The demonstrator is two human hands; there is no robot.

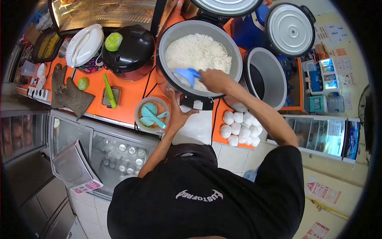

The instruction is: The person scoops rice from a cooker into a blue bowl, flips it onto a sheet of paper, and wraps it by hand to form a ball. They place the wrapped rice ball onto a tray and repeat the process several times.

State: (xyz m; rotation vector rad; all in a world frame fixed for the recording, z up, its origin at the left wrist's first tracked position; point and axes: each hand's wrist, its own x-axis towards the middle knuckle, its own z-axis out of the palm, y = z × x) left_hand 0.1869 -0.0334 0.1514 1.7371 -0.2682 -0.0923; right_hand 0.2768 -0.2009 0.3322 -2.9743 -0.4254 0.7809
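Observation:
My right hand is closed on the handle of a blue scoop, whose bowl sits in the white rice near the front edge of the large grey pot. Against the front of that pot rests my left hand, fingers spread and holding nothing. Just left of it is a bowl of cloudy liquid with turquoise scoops in it. White wrapped bundles lie on the orange counter to the right of the pot.
An open grey pot stands right of the rice. To the left are a black-lidded cooker, a white-lidded pot, oven mitts and a green-handled utensil. A scale sits over the glass-topped freezer.

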